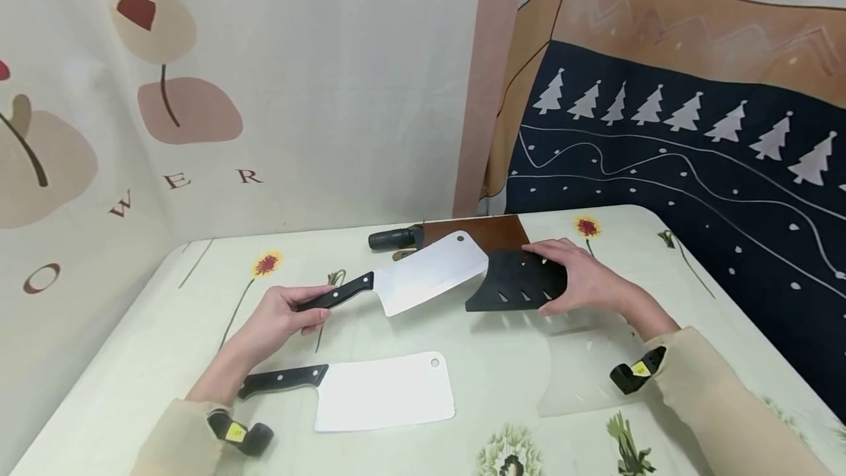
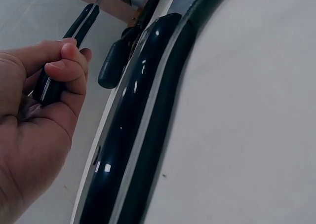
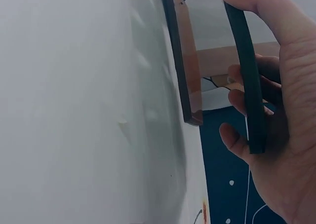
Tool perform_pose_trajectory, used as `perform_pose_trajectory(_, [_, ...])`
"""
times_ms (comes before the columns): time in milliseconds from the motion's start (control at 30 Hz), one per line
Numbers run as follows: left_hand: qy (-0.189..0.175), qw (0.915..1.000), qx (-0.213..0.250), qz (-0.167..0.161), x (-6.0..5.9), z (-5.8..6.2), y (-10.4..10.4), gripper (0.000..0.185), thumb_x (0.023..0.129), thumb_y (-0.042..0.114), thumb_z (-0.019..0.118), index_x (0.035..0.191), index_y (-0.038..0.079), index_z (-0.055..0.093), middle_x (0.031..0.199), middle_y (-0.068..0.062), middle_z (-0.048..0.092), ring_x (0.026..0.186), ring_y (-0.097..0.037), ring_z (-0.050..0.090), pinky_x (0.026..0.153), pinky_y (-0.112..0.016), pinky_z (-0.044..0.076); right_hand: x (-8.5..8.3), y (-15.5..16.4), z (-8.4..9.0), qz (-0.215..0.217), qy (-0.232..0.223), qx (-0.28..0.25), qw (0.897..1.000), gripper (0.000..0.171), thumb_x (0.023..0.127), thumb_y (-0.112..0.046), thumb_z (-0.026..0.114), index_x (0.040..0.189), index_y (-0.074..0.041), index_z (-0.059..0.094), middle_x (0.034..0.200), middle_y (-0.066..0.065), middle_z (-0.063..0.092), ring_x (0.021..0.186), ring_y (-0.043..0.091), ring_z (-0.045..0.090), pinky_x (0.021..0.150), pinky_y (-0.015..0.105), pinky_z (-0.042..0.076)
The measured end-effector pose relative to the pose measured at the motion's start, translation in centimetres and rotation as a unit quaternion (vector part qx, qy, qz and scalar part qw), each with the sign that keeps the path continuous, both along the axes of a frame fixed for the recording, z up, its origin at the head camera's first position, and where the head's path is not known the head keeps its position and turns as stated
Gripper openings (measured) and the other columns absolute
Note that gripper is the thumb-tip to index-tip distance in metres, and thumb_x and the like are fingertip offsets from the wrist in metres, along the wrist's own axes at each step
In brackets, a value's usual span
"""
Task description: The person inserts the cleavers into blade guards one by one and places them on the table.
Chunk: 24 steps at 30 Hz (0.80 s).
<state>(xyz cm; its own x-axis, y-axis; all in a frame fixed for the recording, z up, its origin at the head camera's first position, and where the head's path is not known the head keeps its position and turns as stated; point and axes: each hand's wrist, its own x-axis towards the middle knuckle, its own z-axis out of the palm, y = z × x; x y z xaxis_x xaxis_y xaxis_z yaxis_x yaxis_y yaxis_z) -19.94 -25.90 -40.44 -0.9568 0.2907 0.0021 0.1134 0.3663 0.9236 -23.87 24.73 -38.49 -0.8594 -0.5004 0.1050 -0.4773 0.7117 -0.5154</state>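
Brown sheath (image 1: 490,232) half hidden behind cleaver (image 1: 423,274), black sheath (image 1: 518,281)

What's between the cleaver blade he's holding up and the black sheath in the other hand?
Nothing: in the head view the raised cleaver has its blade tip right at the black sheath, with no object between them.

Flower-print table (image 1: 198,358) before patterned hanging cloths (image 1: 297,94).

Two bare hands emerge from beige long sleeves (image 1: 720,402); a black wrist camera with a yellow sticker (image 1: 636,373) rides each cuff.
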Motion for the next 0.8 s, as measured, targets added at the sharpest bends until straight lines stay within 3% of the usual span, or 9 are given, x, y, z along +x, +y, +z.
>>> perform_pose_trajectory(300, [-0.030,0.9965,-0.023,-0.074,0.5,0.7,-0.8,0.046,0.091,0.002,0.075,0.134,-0.008,0.063,0.070,-0.009,0.063,0.059,-0.014,0.052,0.053,-0.027,0.041,0.1,0.4,-0.3,0.017,0.001,0.000,1.000,0.095,0.065,-0.035,0.093,0.148,-0.009,0.053,0.147,0.019,0.051,0.135,0.040,0.042,0.103,0.068,0.037])
perform_pose_trajectory(567, [-0.033,0.9885,-0.019,-0.146,-0.8,1.9,-1.7,0.043,0.091,-0.002,0.072,0.132,-0.012,0.061,0.067,-0.004,0.057,0.059,-0.012,0.050,0.055,-0.028,0.040,0.6,0.3,-0.3,0.056,0.001,-0.008,0.998,0.095,0.063,-0.035,0.095,0.146,-0.011,0.056,0.144,0.016,0.054,0.133,0.036,0.046,0.102,0.061,0.042])
perform_pose_trajectory(800, [-0.020,0.9826,-0.040,-0.180,-1.9,3.2,-1.6,0.040,0.091,-0.002,0.072,0.129,-0.011,0.064,0.065,-0.003,0.054,0.057,-0.014,0.046,0.056,-0.029,0.039,1.3,0.3,0.1,0.046,0.002,-0.004,0.999,0.095,0.061,-0.035,0.094,0.146,-0.011,0.056,0.144,0.013,0.054,0.132,0.034,0.047,0.102,0.060,0.042])
